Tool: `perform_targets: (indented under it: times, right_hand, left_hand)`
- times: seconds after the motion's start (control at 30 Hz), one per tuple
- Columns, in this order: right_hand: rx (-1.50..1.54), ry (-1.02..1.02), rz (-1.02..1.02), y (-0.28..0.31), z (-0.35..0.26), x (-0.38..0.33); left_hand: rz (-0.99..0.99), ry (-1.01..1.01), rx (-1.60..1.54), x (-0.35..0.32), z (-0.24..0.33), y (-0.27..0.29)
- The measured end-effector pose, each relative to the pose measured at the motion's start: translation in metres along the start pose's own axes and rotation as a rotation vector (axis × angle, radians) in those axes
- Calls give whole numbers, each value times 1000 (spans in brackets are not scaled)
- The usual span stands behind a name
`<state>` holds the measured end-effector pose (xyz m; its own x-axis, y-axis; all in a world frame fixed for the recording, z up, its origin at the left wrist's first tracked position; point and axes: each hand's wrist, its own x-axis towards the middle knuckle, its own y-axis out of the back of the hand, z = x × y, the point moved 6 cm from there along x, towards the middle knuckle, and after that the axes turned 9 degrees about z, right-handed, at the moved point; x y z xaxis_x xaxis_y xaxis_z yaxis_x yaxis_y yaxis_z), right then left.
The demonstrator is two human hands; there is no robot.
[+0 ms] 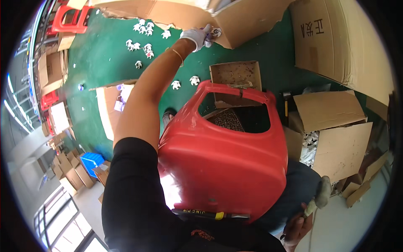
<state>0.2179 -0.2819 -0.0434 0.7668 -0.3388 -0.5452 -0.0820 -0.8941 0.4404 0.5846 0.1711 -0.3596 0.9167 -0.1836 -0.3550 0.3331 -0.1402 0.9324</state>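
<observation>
My left arm stretches far ahead, and my left hand [198, 38] wears a white and purple glove. Its fingers are closed around a small white pronged part with a dark centre [216, 32], beside a large cardboard box [184, 17]. Similar white parts [147, 50] lie scattered on the green floor. A red plastic stool [226, 164] lies across my lap, its large cut-out facing away. On its near edge rests a black-handled tool with a yellow band [210, 214]. My right hand [312, 206] is low at the right, near a greyish, glove-like shape; its fingers are unclear.
Beyond the stool stands a shallow carton [235, 73] with small bits inside; another holds many small brown pieces [226, 119]. A hammer [286, 105] stands by an open box of white parts [310, 147]. Large cartons [323, 42] stand far right; a blue crate [92, 163] sits left.
</observation>
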Motion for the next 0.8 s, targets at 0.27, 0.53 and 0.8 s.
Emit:
perform_targets:
  times: [0.27, 0.53, 0.8]
  right_hand:
    - [35, 43, 62, 13, 7, -10]
    - [-136, 151, 101, 37, 16, -22]
    - [277, 231, -132, 17, 24, -6]
  left_hand:
    - [204, 76, -1, -13, -22, -30]
    - [300, 243, -862, -129, -31, 105]
    - [566, 273, -1490, -383, 33, 255]
